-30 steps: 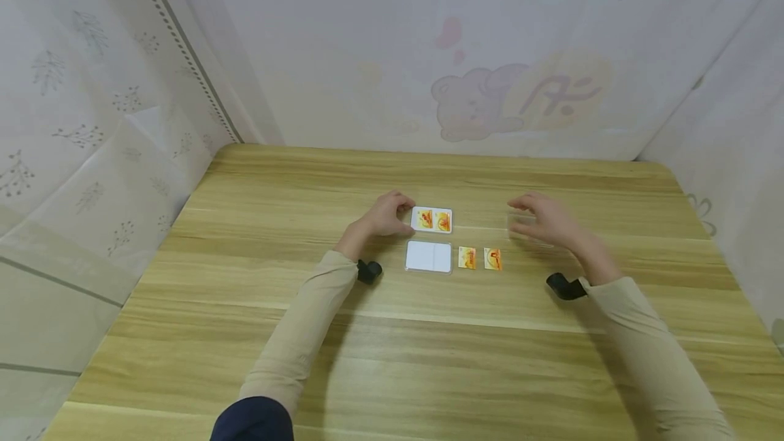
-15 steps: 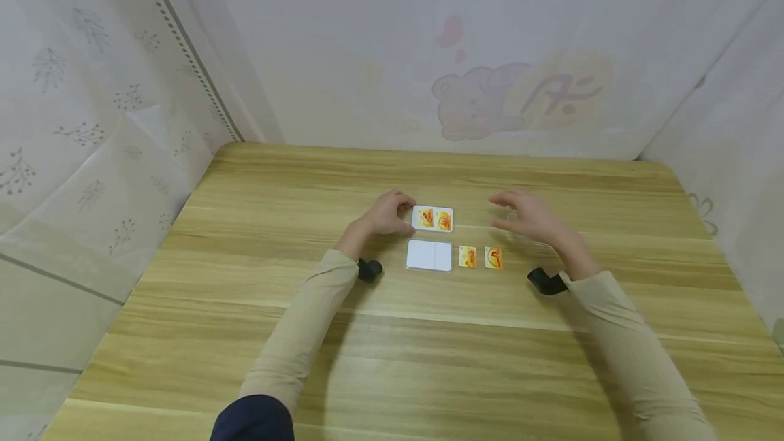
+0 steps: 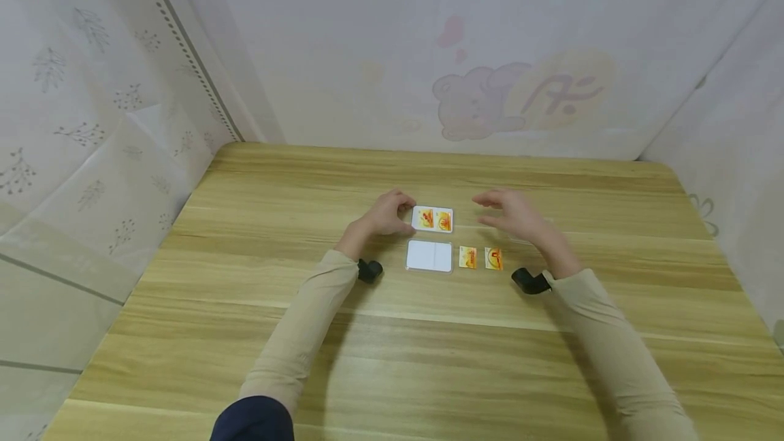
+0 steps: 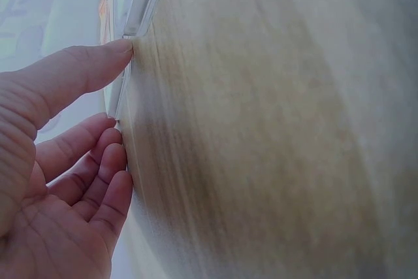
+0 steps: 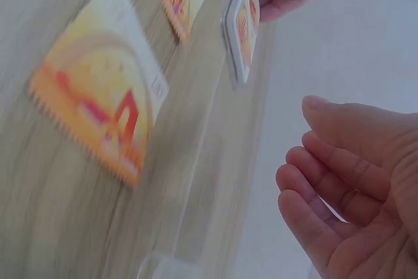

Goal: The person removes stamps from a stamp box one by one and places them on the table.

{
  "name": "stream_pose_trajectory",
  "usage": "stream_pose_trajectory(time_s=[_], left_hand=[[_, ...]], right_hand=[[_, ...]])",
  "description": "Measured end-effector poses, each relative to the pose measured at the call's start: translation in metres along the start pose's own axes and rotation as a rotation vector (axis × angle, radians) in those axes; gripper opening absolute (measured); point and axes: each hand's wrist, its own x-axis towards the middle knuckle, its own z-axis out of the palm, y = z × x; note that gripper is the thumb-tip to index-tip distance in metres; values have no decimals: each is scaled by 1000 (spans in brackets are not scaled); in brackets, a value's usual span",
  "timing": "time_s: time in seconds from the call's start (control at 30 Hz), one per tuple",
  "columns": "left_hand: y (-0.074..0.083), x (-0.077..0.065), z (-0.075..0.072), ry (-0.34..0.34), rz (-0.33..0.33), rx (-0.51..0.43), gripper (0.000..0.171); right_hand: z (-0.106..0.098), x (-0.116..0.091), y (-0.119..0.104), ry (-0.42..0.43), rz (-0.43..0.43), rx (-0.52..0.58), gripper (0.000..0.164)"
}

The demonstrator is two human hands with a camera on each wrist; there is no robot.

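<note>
My left hand [image 3: 384, 215] holds the left edge of a white stamp case [image 3: 416, 220], thumb at the near corner and index finger at the far one. Two orange and yellow stamps [image 3: 444, 221] lie side by side in that case. To its right, my right hand [image 3: 517, 215] hovers over the table with fingers loosely bent and nothing between them; the right wrist view shows a gap between thumb [image 5: 346, 119] and fingers. A second white case [image 3: 429, 256], with no stamps on it, lies just nearer. Beside it are two loose stamps, one left [image 3: 467, 258] and one right [image 3: 493, 258].
A clear plastic piece [image 5: 168, 267] lies on the table below the right hand, mostly hidden in the head view. The wooden table [image 3: 392, 359] ends at pale printed curtains [image 3: 343, 53] at the back and sides. Black wrist cameras sit under both wrists.
My right hand has moved left across the table, closer to the case with the two stamps. The left hand stays at that case's edge, and the cases and stamps lie where they were.
</note>
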Motion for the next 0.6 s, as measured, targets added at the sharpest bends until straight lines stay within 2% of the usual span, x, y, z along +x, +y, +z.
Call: stream_pose_trajectory(time_s=[0.1,0.6], left_hand=[[1,0,0,1,0,-2,53],[0,0,1,0,2,7,53]], right_hand=[[4,4,-4,-1,-1,29,38],[21,25,-20,3,-19,31,30]])
